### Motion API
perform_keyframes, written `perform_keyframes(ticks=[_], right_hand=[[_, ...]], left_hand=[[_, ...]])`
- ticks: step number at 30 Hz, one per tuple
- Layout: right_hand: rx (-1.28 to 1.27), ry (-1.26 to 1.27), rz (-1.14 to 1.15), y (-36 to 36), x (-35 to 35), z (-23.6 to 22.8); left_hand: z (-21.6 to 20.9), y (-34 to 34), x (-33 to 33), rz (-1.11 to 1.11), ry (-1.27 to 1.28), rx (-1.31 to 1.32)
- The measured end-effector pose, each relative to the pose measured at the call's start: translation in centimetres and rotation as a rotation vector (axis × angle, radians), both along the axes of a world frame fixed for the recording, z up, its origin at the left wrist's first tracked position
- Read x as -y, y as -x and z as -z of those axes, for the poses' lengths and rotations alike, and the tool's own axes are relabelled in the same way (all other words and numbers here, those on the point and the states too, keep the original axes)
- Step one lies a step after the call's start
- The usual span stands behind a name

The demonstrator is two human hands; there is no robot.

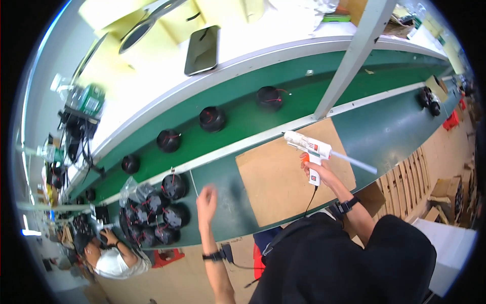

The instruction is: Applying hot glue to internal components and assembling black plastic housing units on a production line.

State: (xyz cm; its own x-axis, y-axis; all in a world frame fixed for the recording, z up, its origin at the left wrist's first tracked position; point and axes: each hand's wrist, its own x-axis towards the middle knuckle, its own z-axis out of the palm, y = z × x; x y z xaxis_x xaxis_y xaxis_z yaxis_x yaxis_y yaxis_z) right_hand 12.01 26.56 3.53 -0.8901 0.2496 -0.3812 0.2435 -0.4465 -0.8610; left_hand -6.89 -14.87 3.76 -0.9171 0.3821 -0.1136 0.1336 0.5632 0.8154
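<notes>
My right hand [319, 169] is wrapped round the handle of a white hot glue gun [311, 147], one finger at its orange trigger. A pale glue stick [357, 162] juts from the gun's rear, and the nozzle points up and to the left. Below the gun, a flat sheet of brown cardboard [273, 187] lies on the green bench. My left hand [206, 200] hovers over the bench left of the cardboard, apart from anything; its fingers are smeared by motion. Just left of it, several round black housings [175, 215] sit in a cluster, some with red wires.
Along the green conveyor belt [238, 109] stand spaced black housings [212, 118]. A slanted metal post [354, 61] rises at the bench's far edge. On the white shelf lies a dark phone-like slab [202, 50]. A co-worker [111, 256] sits at the left. A wooden pallet [400, 177] lies right.
</notes>
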Motion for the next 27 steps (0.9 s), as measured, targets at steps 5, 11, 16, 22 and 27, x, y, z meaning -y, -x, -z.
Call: perform_keyframes(ticks=[5,11,16,22,27], right_hand=[[0.174,-0.119,0.275,-4.0,1.6,-1.1],[0.169,-0.192,0.395,-7.6,5.3,-2.4],[0.325,-0.185,0.414,-8.0,5.3,-2.0],[0.382,-0.164,0.316,-7.2,2.9,-0.1],[0.348,-0.106,0.123,-7.7,0.8,0.9]], left_hand=[[2.6,14.3,-21.4,0.201,-0.235,0.312],[9.0,21.2,-38.0,0.09,-0.147,0.338],[8.4,20.4,-34.0,0.231,-0.204,0.126],[2.4,8.9,-19.4,0.513,0.036,-0.058],[3.5,-4.1,-15.2,0.06,0.056,0.484]])
